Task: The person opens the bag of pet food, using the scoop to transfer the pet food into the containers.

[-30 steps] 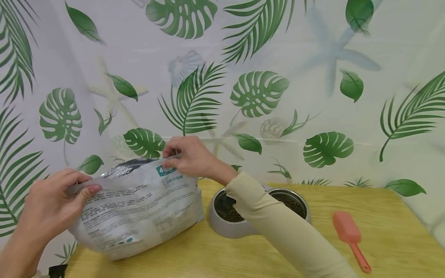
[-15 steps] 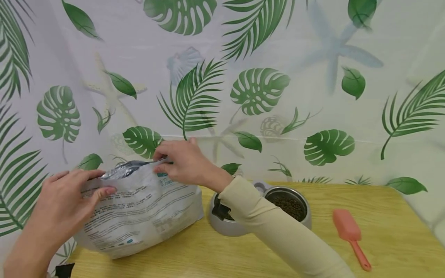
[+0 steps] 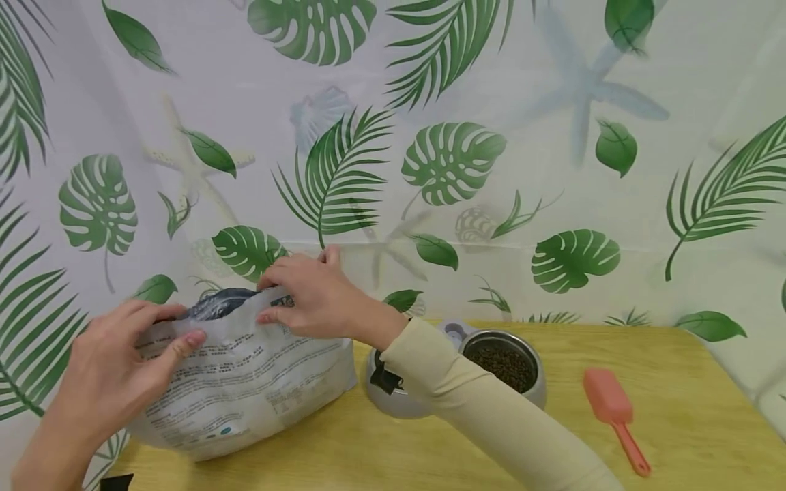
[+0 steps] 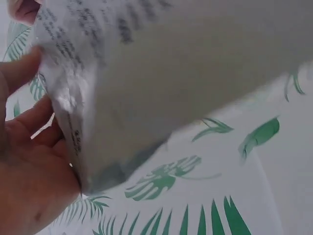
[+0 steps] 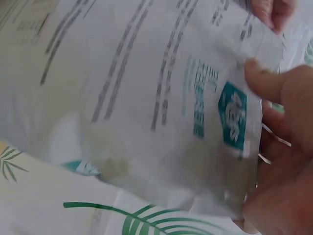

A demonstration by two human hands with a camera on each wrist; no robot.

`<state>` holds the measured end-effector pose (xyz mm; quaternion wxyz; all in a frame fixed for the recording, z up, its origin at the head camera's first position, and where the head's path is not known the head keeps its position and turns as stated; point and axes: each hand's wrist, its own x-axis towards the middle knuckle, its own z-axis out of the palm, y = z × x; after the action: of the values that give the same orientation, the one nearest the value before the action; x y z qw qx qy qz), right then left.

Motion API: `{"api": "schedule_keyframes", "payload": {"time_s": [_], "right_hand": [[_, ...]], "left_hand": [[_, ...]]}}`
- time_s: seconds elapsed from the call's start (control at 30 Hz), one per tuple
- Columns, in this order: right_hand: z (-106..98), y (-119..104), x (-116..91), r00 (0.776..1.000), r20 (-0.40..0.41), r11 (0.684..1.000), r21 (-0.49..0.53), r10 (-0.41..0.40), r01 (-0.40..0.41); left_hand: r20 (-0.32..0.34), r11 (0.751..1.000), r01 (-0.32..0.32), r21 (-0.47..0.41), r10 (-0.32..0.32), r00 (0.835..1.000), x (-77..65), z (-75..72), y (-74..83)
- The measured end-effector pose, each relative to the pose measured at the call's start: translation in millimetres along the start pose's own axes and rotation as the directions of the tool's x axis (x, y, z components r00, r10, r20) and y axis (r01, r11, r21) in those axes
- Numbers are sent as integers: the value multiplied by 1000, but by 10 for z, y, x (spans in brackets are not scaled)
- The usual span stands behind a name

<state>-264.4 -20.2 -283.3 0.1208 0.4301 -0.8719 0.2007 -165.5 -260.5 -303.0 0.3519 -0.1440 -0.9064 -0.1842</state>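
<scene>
A white printed bag (image 3: 245, 389) with a silvery inner lining stands tilted on the left of the table. At its top left corner my left hand (image 3: 117, 361) grips the rim between thumb and fingers. My right hand (image 3: 319, 296) pinches the same rim farther right, thumb in front and fingers behind. Between the hands the bag's mouth gapes a little, showing dark foil. In the right wrist view the bag's teal logo (image 5: 234, 115) lies beside the right thumb. What the bag contains is hidden.
A grey double bowl (image 3: 402, 406) stands right of the bag, partly behind my right sleeve (image 3: 479, 402). Brown kibble (image 3: 503, 368) lies in its right bowl. A coral scoop (image 3: 608, 395) rests on the wooden table (image 3: 688, 395). Behind hangs a leaf-patterned cloth (image 3: 467, 273).
My right hand has moved left along the rim and my left hand slightly right, so the hands are closer. The bag's mouth has narrowed. More of the right bowl shows.
</scene>
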Motion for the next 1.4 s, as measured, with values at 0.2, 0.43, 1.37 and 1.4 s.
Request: {"api": "schedule_keyframes", "payload": {"time_s": [0.2,0.43,1.37,1.4], "right_hand": [[94,-24,30,998,-63,999,54,8,-4],[120,-15,24,997,-82,998,66,-3,8],[271,-137,15,960,-221,976,91,-172,196],[281,-139,14,953,-234,973,85,-191,216]], "left_hand": [[-11,1000,-11,-5,11,1000,16,100,48],[-110,998,-57,-27,54,992,8,168,94],[-135,987,-134,83,145,980,29,289,259],[-142,986,-144,85,155,978,31,294,255]]}}
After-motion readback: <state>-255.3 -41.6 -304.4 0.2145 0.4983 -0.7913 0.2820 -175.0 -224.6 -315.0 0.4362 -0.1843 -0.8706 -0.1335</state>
